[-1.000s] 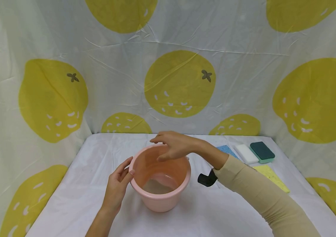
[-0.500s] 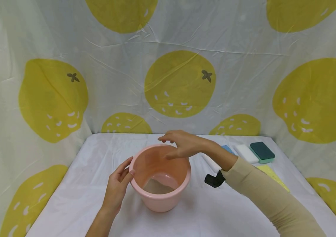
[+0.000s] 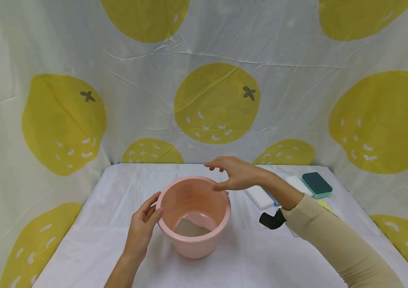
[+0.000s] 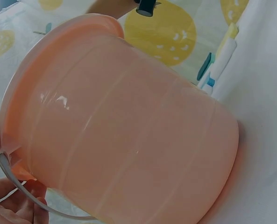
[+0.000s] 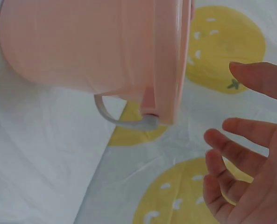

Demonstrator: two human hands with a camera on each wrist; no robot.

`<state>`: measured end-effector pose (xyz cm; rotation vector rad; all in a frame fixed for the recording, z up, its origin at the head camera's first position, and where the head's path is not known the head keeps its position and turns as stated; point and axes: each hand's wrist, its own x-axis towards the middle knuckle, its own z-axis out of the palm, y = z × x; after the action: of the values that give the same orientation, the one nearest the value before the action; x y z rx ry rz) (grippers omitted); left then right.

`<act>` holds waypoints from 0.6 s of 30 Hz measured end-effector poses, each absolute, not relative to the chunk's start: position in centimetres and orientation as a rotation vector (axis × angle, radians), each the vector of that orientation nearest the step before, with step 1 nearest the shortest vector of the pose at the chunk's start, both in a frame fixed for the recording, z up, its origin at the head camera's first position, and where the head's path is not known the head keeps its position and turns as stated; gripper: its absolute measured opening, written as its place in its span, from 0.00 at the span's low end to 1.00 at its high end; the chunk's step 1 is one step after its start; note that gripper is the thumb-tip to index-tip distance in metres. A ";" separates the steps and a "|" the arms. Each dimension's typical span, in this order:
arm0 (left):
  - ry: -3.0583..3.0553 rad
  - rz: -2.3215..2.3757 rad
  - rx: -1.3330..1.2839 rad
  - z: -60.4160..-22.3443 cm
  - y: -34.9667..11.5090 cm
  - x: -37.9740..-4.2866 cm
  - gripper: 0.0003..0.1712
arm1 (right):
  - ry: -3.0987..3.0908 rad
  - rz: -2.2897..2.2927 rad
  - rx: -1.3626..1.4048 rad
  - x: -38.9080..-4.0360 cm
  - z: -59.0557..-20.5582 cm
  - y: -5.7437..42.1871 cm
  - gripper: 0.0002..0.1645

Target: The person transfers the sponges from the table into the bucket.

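Note:
A pink bucket (image 3: 197, 248) stands upright on the white-covered table. My left hand (image 3: 141, 230) grips its left rim, thumb over the edge and fingers outside. At the bottom of the bucket lies a flat grey-beige piece (image 3: 189, 228); its kind cannot be told. Above the right part of the rim hovers my right hand (image 3: 238, 174), fingers spread and holding nothing. In the right wrist view that hand (image 5: 250, 172) is apart from the bucket (image 5: 82, 42). The grey bail handle (image 5: 124, 123) hangs down outside the bucket, and also shows in the left wrist view.
Right of the bucket lie a white block (image 3: 259, 197), a blue piece (image 3: 275, 202) partly behind my right arm, another white block (image 3: 298, 185), a green sponge with a dark top (image 3: 317, 184) and a yellow piece (image 3: 326, 205). A lemon-print curtain (image 3: 146, 100) surrounds the table.
My right hand has moved to the right, from over the bucket's opening to its right rim. The left hand and the bucket have stayed in place.

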<state>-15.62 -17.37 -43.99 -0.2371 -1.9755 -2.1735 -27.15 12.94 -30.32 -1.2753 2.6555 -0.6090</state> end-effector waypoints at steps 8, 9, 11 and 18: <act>-1.976 -2.179 -0.222 -44.1 -17.2 -15.6 0.29 | 2.684 -0.653 -1.174 -26.8 -30.7 15.6 0.43; -1.977 -2.176 -0.226 -44.1 -17.2 -15.6 0.29 | 2.691 -0.656 -1.165 -26.9 -30.8 15.9 0.43; -1.978 -2.169 -0.234 -44.1 -17.2 -15.6 0.29 | 2.702 -0.663 -1.146 -27.0 -31.1 16.5 0.43; -1.977 -2.163 -0.254 -44.0 -17.2 -15.7 0.29 | 2.724 -0.682 -1.099 -27.0 -31.6 18.2 0.43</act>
<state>-15.65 -17.22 -44.04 -0.2537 -1.9766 -2.1632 -26.98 18.21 -31.60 -1.0993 2.7238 -0.6823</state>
